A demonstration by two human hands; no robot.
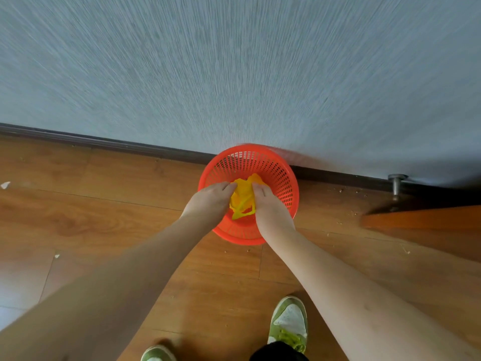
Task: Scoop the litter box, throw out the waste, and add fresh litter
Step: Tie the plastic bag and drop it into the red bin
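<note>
A red mesh waste basket (283,175) stands on the wooden floor against the wall. Inside it lies a crumpled yellow plastic bag (243,198). My left hand (210,201) reaches over the basket's left rim and grips the bag's left side. My right hand (268,204) reaches in from the front right and grips the bag's right side. The fingertips of both hands are curled down into the yellow plastic. No litter box or scoop is in view.
A grey textured wall (234,74) with a dark baseboard runs behind the basket. A metal door stop (397,183) and a wooden door edge (421,220) are at the right. Crumbs lie on the floor. My green shoes (289,324) are below.
</note>
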